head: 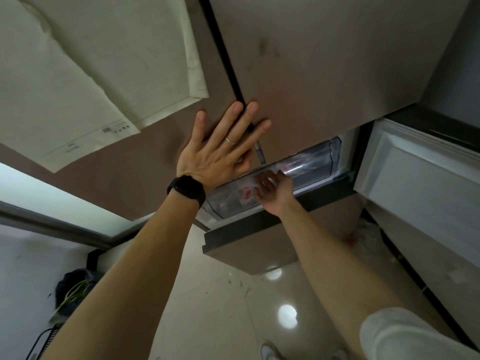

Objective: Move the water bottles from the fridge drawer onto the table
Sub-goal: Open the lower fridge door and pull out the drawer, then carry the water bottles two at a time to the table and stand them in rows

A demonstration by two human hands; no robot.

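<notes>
One drawer (319,157), one visible bottle (245,194)
left hand (220,149) pressed flat, fingers spread, on door (337,61); right hand (272,190) at bottle, grip unclear

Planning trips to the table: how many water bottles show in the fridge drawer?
1: a clear plastic bottle with red-and-white label, in the transparent fridge drawer by the right hand. Others may be hidden.

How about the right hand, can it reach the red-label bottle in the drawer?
Probably yes: the drawer is pulled open, and the right hand is right at the bottle, nothing between them.
</notes>
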